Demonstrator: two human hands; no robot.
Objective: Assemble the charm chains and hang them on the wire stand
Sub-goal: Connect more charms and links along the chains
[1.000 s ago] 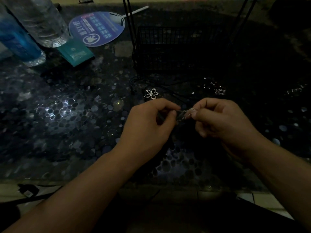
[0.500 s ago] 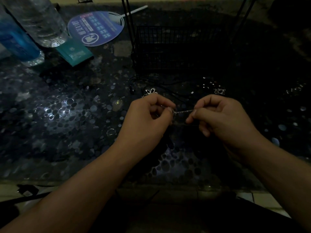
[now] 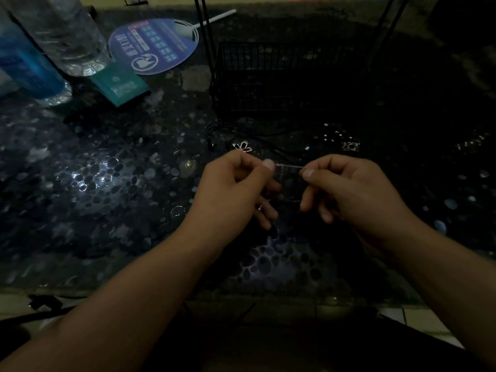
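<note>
1. Bottles first, head view: a clear plastic bottle (image 3: 64, 36) stands at the far left of the worktop (image 3: 112, 200), and a blue bottle (image 3: 29, 68) stands just beside it, nearer the left edge. How full either one is cannot be told in the dim light.
2. A black wire basket (image 3: 281, 79) sits at the far middle of the worktop, forming the base of the wire stand (image 3: 206, 47), whose thin uprights rise out of the top of the picture. The basket's inside is too dark to tell whether anything lies in it.
3. A round blue hand fan (image 3: 154, 45) with a white handle lies flat behind the bottles; it carries white printed characters and a round white logo, too small to read.
4. A teal packet (image 3: 120, 85) lies just in front of the clear bottle, with a small pale emblem and a line of print that cannot be made out.
5. The left hand (image 3: 233, 194) and right hand (image 3: 351, 191) are held near each other above the worktop, each with its grip pinched, thumb against forefinger, on one end of a fine silver chain (image 3: 288, 167) stretched between them.
6. A silver flower charm (image 3: 243, 146) lies on the worktop just beyond the left hand, and a small square charm (image 3: 350, 146) lies beyond the right hand, among thin dark cords.
</note>
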